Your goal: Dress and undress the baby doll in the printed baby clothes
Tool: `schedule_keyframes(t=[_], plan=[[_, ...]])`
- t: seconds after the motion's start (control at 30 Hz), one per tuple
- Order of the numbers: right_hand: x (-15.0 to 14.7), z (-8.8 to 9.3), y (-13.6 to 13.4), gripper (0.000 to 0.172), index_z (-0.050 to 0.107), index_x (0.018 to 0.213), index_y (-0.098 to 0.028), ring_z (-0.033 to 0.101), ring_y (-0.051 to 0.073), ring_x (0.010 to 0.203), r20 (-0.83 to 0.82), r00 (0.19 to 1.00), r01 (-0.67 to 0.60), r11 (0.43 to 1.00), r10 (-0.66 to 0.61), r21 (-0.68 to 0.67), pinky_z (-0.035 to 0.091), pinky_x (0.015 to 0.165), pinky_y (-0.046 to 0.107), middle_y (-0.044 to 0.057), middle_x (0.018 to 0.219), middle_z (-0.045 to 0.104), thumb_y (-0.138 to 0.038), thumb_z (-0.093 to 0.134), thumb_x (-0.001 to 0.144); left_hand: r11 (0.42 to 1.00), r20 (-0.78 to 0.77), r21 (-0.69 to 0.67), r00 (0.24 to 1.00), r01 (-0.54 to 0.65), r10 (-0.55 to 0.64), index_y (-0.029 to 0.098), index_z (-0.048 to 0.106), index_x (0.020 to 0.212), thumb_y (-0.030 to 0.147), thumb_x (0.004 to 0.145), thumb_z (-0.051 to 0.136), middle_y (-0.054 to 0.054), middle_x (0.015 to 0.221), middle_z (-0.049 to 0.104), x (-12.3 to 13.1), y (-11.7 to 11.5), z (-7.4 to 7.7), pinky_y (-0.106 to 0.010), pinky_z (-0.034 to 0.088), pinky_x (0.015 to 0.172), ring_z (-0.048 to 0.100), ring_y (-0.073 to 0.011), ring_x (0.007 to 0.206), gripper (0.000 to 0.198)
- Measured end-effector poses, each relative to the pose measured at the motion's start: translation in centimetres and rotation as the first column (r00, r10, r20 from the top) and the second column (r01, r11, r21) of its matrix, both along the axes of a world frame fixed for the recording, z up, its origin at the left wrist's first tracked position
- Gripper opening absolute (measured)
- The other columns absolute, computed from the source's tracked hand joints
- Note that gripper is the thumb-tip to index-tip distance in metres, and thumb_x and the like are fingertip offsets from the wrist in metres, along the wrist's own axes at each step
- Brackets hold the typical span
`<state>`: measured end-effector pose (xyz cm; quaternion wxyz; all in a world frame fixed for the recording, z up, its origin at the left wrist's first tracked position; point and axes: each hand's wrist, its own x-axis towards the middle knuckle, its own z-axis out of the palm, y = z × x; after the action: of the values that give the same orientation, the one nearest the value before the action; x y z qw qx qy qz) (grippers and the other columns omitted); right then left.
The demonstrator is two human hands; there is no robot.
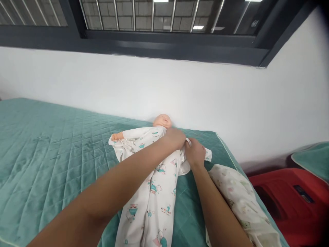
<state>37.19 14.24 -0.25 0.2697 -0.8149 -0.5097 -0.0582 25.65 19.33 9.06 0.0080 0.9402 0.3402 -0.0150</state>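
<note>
A baby doll (162, 121) lies on its back on the bed, its head close to the wall. White printed baby clothes (161, 171) cover its body and spread down toward me. One doll hand (117, 136) shows at the left cuff. My left hand (176, 138) reaches across the doll's chest and is closed on the cloth at the sleeve on the right side; its fingertips are mostly hidden. Beside it, my right hand (195, 152) pinches a fold of the same sleeve. The doll's arm on that side is hidden by my hands and the cloth.
A green quilted cover (64, 154) lies over the bed. To the right of my right forearm rests a pale printed cloth bundle (239, 195). Past the bed's right edge stands a red plastic object (295, 199). Behind are a white wall (128, 85) and a barred window (164, 17).
</note>
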Motion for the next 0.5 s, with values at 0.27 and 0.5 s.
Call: schedule_keyframes(t=[0.27, 0.5], plan=[[0.1, 0.5, -0.2, 0.030, 0.066, 0.104, -0.020, 0.060, 0.026, 0.105, -0.035, 0.999, -0.007, 1.000, 0.007, 0.001, 0.035, 0.092, 0.037, 0.011, 0.108, 0.070, -0.030, 0.040, 0.093, 0.992, -0.091, 0.085, 0.990, -0.098, 0.106, 0.015, 0.057, 0.132, 0.021, 0.085, 0.062, -0.019, 0.133, 0.054, 3.4, 0.1, -2.9, -0.054, 0.040, 0.097, 0.051, -0.0370, 0.120, 0.048], [1.2, 0.9, -0.4, 0.035, 0.065, 0.114, -0.019, 0.062, 0.026, 0.105, -0.157, 0.985, 0.064, 0.997, -0.070, -0.041, 0.038, 0.091, 0.038, 0.013, 0.107, 0.070, -0.027, 0.039, 0.093, 0.990, -0.157, 0.074, 0.979, -0.124, 0.134, 0.019, 0.065, 0.122, 0.022, 0.078, 0.067, -0.018, 0.127, 0.059, 3.5, 2.1, -2.1, -0.056, 0.038, 0.096, 0.052, -0.0379, 0.118, 0.044]])
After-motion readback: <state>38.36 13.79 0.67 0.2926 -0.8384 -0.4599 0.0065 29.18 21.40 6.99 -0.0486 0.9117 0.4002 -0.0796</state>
